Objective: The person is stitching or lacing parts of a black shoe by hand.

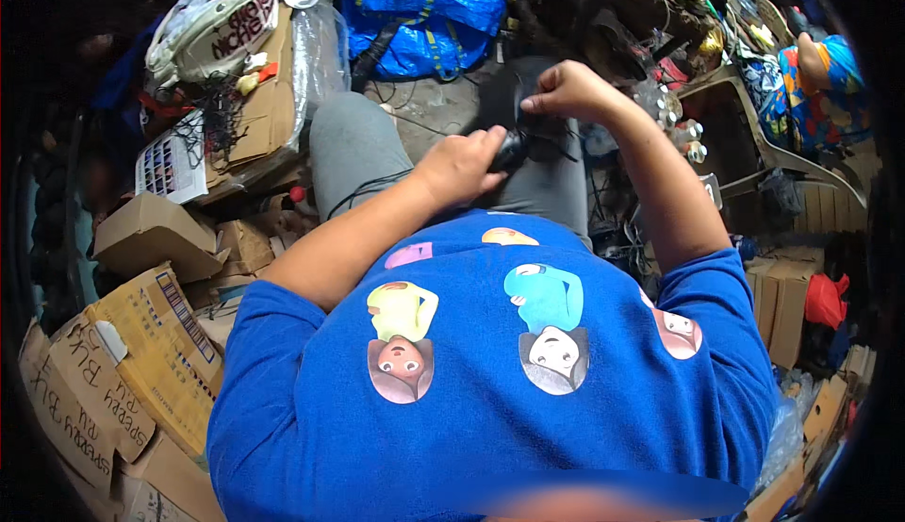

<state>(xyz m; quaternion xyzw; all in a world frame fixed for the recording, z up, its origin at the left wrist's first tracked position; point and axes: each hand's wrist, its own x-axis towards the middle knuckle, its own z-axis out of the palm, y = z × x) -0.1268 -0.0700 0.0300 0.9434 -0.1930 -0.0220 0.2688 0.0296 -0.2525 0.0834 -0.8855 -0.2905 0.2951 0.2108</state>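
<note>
A dark black shoe [498,98] rests over my right thigh, blurred in part, so its details are hard to make out. My left hand [454,166] is closed around its near end, fingers wrapped over the dark material. Just above the shoe's right side, my right hand [572,91] is pinched closed. Whatever sits between those fingertips is too small to name. Thin black cord [370,183] trails across my left thigh beneath my left forearm, and a strand of it runs over the gap between my knees.
A blue bag [429,27] lies on the floor ahead. Flattened cardboard [262,98] and a white plastic bag [212,27] are heaped at the far left. Cardboard boxes [156,235] crowd my left side. Several clear bottles [688,136] and a patterned cloth [834,84] are at right.
</note>
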